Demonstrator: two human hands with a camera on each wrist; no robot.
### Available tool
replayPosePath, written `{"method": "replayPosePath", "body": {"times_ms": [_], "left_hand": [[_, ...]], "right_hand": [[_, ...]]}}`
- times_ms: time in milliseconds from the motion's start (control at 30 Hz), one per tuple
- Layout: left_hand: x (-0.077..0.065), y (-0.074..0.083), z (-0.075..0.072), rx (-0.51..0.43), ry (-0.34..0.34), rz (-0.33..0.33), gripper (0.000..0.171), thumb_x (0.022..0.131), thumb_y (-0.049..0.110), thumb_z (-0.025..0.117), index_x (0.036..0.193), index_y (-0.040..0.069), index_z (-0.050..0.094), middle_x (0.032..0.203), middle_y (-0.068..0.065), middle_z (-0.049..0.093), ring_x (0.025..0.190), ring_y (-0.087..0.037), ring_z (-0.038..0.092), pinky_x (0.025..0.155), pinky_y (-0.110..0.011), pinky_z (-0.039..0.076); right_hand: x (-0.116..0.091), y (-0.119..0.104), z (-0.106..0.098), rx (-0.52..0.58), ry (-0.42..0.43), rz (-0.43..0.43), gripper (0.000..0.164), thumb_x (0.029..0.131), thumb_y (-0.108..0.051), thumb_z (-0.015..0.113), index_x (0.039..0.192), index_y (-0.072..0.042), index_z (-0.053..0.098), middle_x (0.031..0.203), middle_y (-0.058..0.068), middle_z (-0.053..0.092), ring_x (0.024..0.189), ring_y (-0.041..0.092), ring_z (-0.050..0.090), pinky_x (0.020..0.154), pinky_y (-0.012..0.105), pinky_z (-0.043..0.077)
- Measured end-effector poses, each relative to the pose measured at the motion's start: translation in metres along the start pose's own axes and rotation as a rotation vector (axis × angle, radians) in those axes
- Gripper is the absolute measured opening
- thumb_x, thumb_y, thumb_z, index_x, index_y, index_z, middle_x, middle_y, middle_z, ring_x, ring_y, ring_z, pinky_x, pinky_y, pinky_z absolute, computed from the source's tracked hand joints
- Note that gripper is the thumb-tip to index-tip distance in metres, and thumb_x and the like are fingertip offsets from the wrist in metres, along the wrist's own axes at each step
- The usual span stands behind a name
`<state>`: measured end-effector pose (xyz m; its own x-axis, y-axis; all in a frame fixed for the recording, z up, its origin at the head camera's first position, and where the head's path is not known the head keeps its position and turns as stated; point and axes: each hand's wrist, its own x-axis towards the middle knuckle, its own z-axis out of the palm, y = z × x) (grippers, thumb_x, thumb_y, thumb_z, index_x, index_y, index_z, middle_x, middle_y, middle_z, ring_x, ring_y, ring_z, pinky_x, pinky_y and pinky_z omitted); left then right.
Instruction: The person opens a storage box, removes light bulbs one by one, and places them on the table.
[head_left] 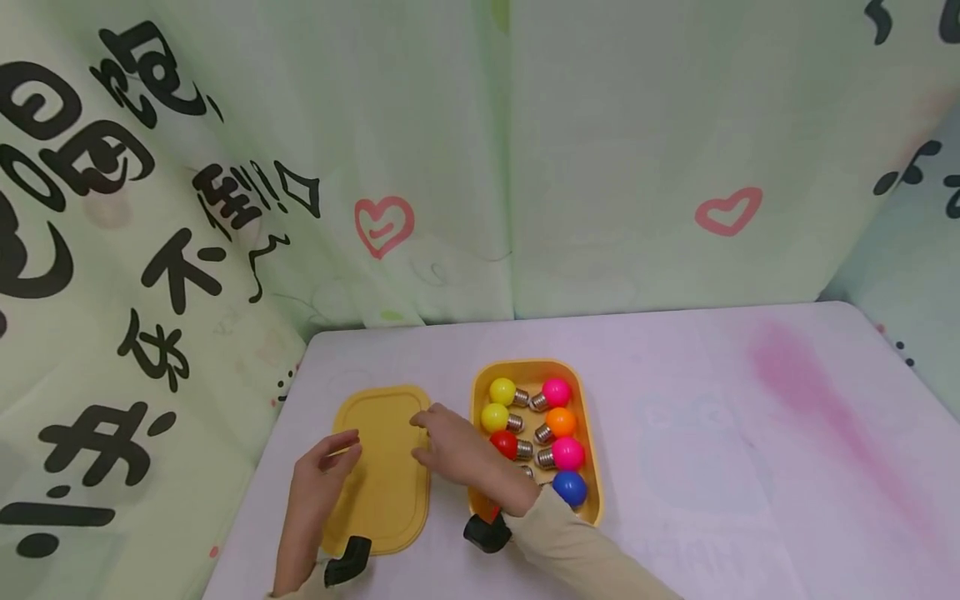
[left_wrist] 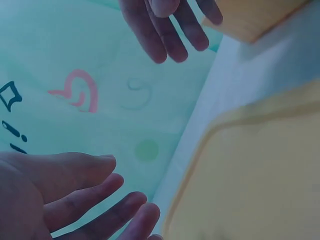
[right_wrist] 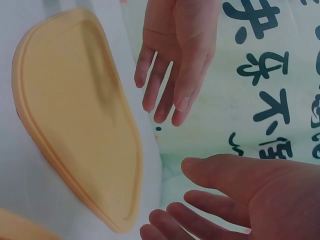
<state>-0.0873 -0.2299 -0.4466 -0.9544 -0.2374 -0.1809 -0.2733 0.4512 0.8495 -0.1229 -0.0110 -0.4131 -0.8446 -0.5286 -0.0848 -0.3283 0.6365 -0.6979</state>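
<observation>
A yellow lid (head_left: 390,508) lies flat on the table, with a raised rim around its edge. Over its left side hovers my left hand (head_left: 321,479), fingers loosely extended and holding nothing. My right hand (head_left: 459,450) is over the lid's right edge, its palm facing the other hand. In the right wrist view, the lid (right_wrist: 80,115) lies below both hands with a gap of air between. Just right of it stands a yellow box (head_left: 591,450) of toy light bulbs; my right forearm covers its lower left part.
Inside the box are a blue bulb (head_left: 570,488), an orange bulb (head_left: 561,422), a red bulb (head_left: 504,443) and several yellow and pink ones. The white table (head_left: 697,467) stretches to the right, bearing a pink stain. A printed curtain (head_left: 600,167) hangs behind and at both sides.
</observation>
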Motion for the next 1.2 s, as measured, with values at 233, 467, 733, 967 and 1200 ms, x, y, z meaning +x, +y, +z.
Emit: {"method": "replayPosePath", "body": {"times_ms": [233,467,733,967,1200], "left_hand": [[0.001,0.011,0.016,-0.087,-0.02,0.047,0.035,0.098,0.016,0.062,0.131,0.004,0.062,0.128,-0.014,0.064,0.109,-0.027,0.063,0.081,-0.011,0.05],[-0.002,0.027,0.035,-0.127,-0.036,0.087,0.034,0.097,0.015,0.064,0.129,0.003,0.063,0.125,-0.015,0.065,0.107,-0.028,0.065,0.08,-0.013,0.052],[-0.01,0.039,0.055,-0.188,-0.111,0.121,0.035,0.096,0.016,0.065,0.128,0.003,0.063,0.122,-0.015,0.066,0.105,-0.03,0.066,0.081,-0.016,0.054],[-0.011,0.037,0.07,-0.239,-0.19,0.132,0.037,0.095,0.02,0.067,0.127,0.002,0.064,0.122,-0.018,0.066,0.104,-0.03,0.067,0.082,-0.024,0.058],[-0.011,0.035,0.084,-0.276,-0.236,0.12,0.037,0.095,0.018,0.067,0.128,0.0,0.062,0.121,-0.02,0.065,0.102,-0.031,0.067,0.079,-0.024,0.058]], "right_hand": [[-0.009,0.007,-0.01,-0.014,0.045,-0.024,0.041,0.095,-0.02,0.067,0.132,-0.004,0.059,0.127,0.011,0.059,0.108,0.021,0.06,0.095,0.032,0.054],[-0.018,0.017,-0.021,-0.003,0.082,-0.03,0.04,0.096,-0.021,0.066,0.131,-0.004,0.059,0.126,0.01,0.059,0.11,0.024,0.06,0.094,0.036,0.055],[-0.026,0.028,-0.031,-0.019,0.136,-0.02,0.039,0.095,-0.018,0.067,0.13,-0.003,0.06,0.126,0.011,0.06,0.11,0.026,0.061,0.093,0.038,0.055],[-0.03,0.036,-0.033,-0.019,0.154,-0.019,0.038,0.094,-0.017,0.067,0.129,-0.002,0.06,0.125,0.013,0.06,0.108,0.025,0.061,0.096,0.039,0.054],[-0.036,0.045,-0.035,-0.046,0.18,-0.012,0.036,0.093,-0.015,0.069,0.126,-0.001,0.062,0.123,0.012,0.06,0.108,0.026,0.061,0.097,0.04,0.054]]}}
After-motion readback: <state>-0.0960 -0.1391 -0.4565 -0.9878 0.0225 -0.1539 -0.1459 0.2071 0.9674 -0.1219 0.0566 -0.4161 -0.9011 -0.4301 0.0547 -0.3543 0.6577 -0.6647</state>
